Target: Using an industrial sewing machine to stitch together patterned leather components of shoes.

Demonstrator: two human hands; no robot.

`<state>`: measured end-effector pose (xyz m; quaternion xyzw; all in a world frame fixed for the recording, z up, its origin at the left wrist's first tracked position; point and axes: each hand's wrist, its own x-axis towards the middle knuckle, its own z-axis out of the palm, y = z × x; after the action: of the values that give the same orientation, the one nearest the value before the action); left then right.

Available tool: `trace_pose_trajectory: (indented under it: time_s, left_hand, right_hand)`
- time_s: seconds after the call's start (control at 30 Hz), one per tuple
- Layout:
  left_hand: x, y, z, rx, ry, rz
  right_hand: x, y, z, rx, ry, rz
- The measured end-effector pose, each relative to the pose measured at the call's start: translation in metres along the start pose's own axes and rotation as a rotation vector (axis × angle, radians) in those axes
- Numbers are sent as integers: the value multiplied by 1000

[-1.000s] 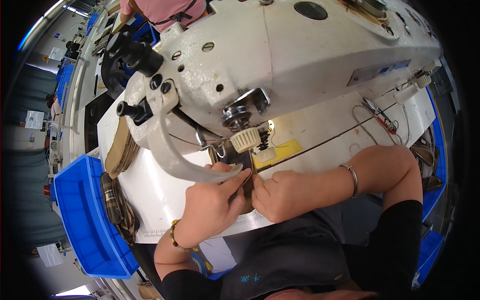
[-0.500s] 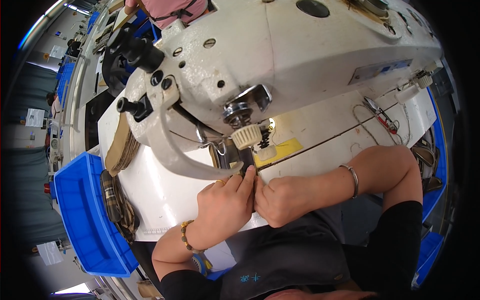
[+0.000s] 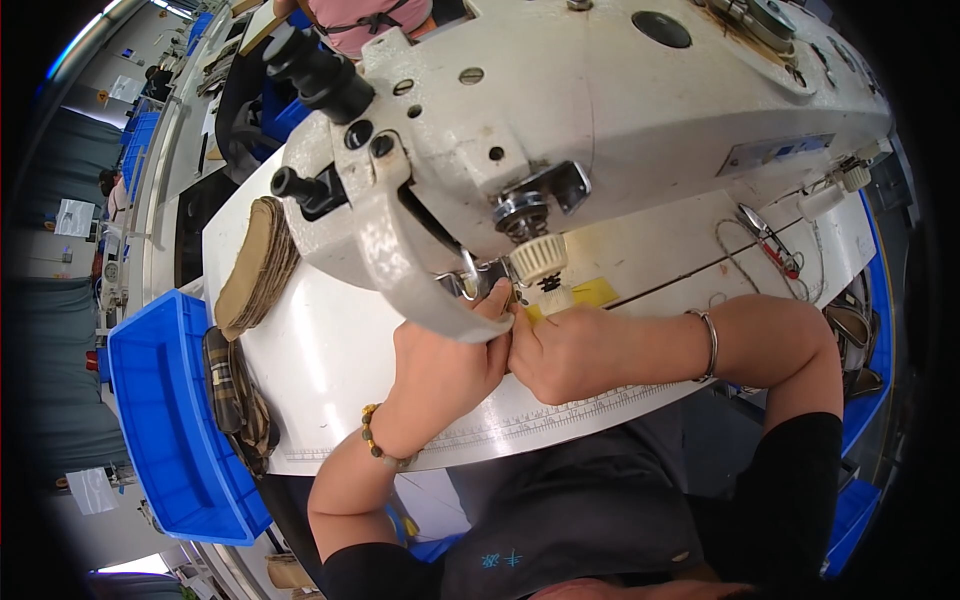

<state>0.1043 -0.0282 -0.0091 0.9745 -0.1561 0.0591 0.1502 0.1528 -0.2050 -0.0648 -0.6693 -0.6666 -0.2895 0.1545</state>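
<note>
Both of my hands are close together under the head of a white sewing machine [image 3: 640, 130]. My left hand [image 3: 445, 365] is closed at a dark fabric piece [image 3: 492, 274], its index finger pointing toward the needle area. The machine's curved white guard [image 3: 395, 260] crosses in front of some of its fingers. Against it, my right hand [image 3: 562, 352] is curled, thumb and fingers pinched at the near edge of the same piece. Most of the fabric is hidden by my hands and the machine. A cream tension knob [image 3: 538, 257] sits just above my fingertips.
Left on the white table [image 3: 310, 400] lies a stack of tan pieces [image 3: 258, 265]; plaid pieces [image 3: 235, 400] hang by a blue bin [image 3: 180, 430]. Red-handled snips [image 3: 775, 248] and a cord lie at right. A person in pink [image 3: 365, 22] sits beyond.
Both hands have moved forward, away from me, carrying the fabric piece farther under the machine head. Less of the fabric and yellow patch shows. The whole view has shifted slightly.
</note>
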Motion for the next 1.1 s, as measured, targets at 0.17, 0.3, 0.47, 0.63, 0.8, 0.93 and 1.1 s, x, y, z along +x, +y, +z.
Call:
trace_pose_trajectory:
  time_s: [0.17, 0.3, 0.47, 0.63, 0.8, 0.93, 1.1]
  left_hand:
    - [0, 3, -9, 80, -75, -48]
    - [-19, 12, -21, 218, 46, -4]
    - [-20, 0, -20, 247, 264, 68]
    - [-19, -14, 2, 211, 382, 230]
    - [-12, -20, 10, 132, 448, 270]
    - [-12, -24, 7, 122, 463, 255]
    - [-13, -21, 3, 193, 484, 352]
  right_hand:
    - [1, 4, -2, -6, -35, 88]
    - [-2, 6, -4, 44, -40, 99]
    - [4, 25, -18, 71, 50, 303]
    - [7, 29, -12, 123, 85, 400]
    - [4, 28, -9, 183, 39, 418]
    - [2, 26, -9, 137, 20, 420]
    - [2, 26, -8, 131, 31, 411]
